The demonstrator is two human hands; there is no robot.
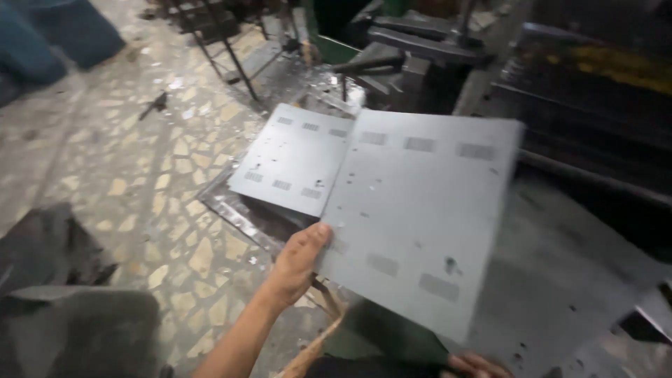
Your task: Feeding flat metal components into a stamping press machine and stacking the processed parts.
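Grey punched metal sheet (pixel 420 217) held tilted above the sheet stack (pixel 294 157), long axis running away from the person. Left hand (pixel 297 262), forearm raised, fingers pinching its near-left edge. Right hand (pixel 476 365) barely visible beneath; grip indeterminate.

Two grey punched metal sheets (pixel 420 210) (one held), two hands (pixel 297 262).

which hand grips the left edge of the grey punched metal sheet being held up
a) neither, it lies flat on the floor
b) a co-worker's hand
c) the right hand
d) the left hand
d) The left hand pinches the lower left edge of the raised grey sheet, thumb on top; the right hand shows only partly at the bottom edge, lower down by the sheets there.
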